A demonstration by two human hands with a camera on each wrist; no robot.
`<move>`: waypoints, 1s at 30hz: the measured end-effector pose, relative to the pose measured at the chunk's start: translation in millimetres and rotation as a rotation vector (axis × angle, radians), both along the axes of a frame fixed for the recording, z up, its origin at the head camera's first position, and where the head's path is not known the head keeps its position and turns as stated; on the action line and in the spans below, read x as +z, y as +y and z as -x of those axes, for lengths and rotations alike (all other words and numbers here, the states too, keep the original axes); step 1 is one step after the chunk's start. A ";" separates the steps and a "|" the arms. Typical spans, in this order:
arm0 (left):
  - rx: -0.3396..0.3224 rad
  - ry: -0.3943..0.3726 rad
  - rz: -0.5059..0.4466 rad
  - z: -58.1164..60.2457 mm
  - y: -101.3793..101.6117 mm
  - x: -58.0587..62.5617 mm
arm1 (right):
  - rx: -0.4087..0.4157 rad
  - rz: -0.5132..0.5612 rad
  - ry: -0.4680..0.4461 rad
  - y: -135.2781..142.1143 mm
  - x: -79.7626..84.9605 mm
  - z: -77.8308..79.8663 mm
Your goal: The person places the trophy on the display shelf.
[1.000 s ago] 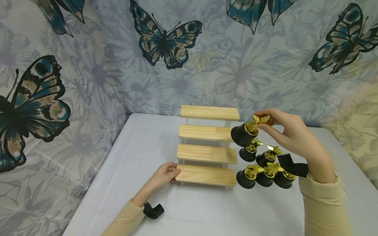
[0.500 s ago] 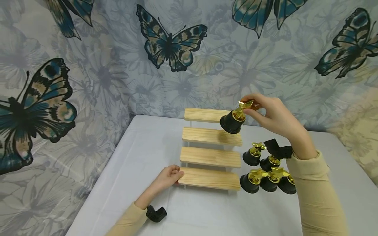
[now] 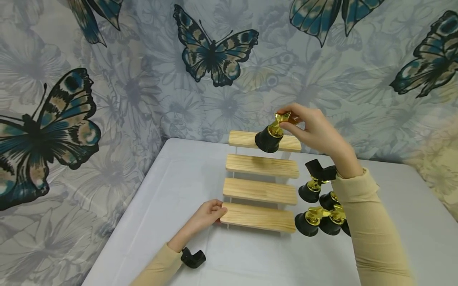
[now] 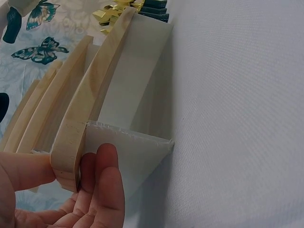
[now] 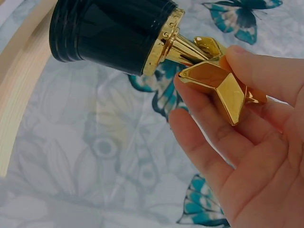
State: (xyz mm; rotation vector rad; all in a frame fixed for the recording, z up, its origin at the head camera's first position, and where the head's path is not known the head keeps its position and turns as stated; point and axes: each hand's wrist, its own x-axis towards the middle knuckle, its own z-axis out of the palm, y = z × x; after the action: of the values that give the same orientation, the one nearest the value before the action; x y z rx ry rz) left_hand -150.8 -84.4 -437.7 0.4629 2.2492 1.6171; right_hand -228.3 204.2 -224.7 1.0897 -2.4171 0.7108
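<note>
A small trophy [image 3: 270,137] with a black base and a gold star is in my right hand [image 3: 310,126], whose thumb and fingers pinch the star. Its base is tilted and overlaps the top step in the head view. The right wrist view shows the gold star [image 5: 214,85] between thumb and fingertips. My left hand [image 3: 208,213] grips the left end of the lowest wooden step [image 3: 257,216] of a four-tier display stand. In the left wrist view the thumb lies on top of the board [image 4: 90,95] and the fingers curl underneath, beside a whitish side panel [image 4: 128,147].
Several more star trophies [image 3: 307,223] stand on the white-covered table [image 3: 171,171] at the right of the stand, partly hidden by the right forearm. Close behind the table hangs a butterfly-print cloth [image 3: 229,107]. Black straps [image 3: 193,258] are on both wrists.
My right hand has carried the trophy left and up, from above the other trophies to over the stand's top step. The left hand keeps its grip; the head view has shifted slightly.
</note>
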 end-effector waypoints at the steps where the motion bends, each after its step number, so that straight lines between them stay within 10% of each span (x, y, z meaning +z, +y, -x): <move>1: 0.000 -0.001 -0.001 1.2 -0.3 -3.5 | 0.006 0.006 -0.006 -2.8 -0.3 2.1; 8: 0.009 -0.019 -0.004 8.5 -2.9 -24.1 | 0.007 0.008 -0.055 -22.9 -4.0 18.0; 30: 0.013 -0.065 -0.048 12.1 -3.0 -24.5 | 0.041 -0.002 -0.113 -57.0 -11.7 49.7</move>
State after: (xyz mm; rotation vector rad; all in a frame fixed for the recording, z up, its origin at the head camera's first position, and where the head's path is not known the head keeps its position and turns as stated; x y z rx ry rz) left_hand -162.9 -87.4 -462.2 0.4029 2.1742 1.6712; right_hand -278.1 147.2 -236.4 1.1311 -2.4961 0.8030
